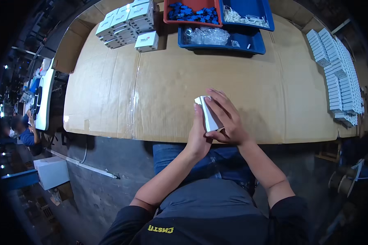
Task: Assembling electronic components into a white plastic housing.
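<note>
The fingers (216, 107) of the right hand (229, 122) lie flat and close together over the top face of a small white box (208, 114), while the left hand (199, 132) presses its thumb and palm against the box's left side. Between them the box is clamped from two sides, probably so that it keeps its shape while a flap or end is pushed home; whether a flap is open I cannot tell. The box sits just above the near edge of the tabletop (159, 94), which is covered in brown cardboard. It is plain white, oblong and narrow, with its far end tilted away from the person.

Farther off stand stacks of similar white boxes (126, 22) at the far left, and long rows of them (339, 77) on the right. At the far edge are a red tray (167, 18) of blue parts and two blue trays (257, 47), one holding clear plastic bags.
</note>
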`<move>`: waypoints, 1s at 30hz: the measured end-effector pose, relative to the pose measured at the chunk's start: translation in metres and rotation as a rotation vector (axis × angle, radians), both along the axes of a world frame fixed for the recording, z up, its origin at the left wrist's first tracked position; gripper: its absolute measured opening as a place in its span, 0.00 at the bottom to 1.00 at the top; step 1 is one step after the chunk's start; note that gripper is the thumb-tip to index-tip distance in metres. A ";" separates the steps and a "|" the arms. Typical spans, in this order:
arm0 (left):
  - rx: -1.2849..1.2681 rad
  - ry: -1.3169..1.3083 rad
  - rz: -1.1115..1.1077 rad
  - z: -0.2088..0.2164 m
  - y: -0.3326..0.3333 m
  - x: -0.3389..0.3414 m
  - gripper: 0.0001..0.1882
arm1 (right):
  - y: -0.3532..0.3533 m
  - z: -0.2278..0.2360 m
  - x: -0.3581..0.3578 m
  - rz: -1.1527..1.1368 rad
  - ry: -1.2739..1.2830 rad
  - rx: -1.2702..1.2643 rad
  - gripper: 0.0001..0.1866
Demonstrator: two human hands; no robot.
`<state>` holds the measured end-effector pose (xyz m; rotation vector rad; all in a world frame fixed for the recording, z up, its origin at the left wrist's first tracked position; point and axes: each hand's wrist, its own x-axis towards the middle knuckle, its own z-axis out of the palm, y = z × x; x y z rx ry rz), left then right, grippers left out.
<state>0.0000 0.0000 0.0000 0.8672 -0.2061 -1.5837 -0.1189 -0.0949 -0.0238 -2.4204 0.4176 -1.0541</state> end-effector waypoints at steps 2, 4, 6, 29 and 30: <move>0.003 -0.080 0.018 0.000 -0.001 0.000 0.37 | -0.002 -0.005 0.005 -0.004 -0.093 -0.033 0.45; -0.010 -0.084 0.029 0.000 -0.001 -0.005 0.37 | -0.002 -0.006 0.005 0.004 -0.133 -0.042 0.45; -0.016 -0.089 0.022 -0.002 -0.001 -0.005 0.36 | -0.002 -0.008 0.007 -0.015 -0.187 -0.071 0.46; -0.379 -0.900 0.224 -0.038 -0.015 0.015 0.51 | 0.026 0.006 0.033 -0.012 -0.453 1.046 0.54; -0.293 -0.750 0.194 -0.027 -0.013 0.018 0.46 | 0.021 0.002 0.032 0.003 -0.452 1.015 0.45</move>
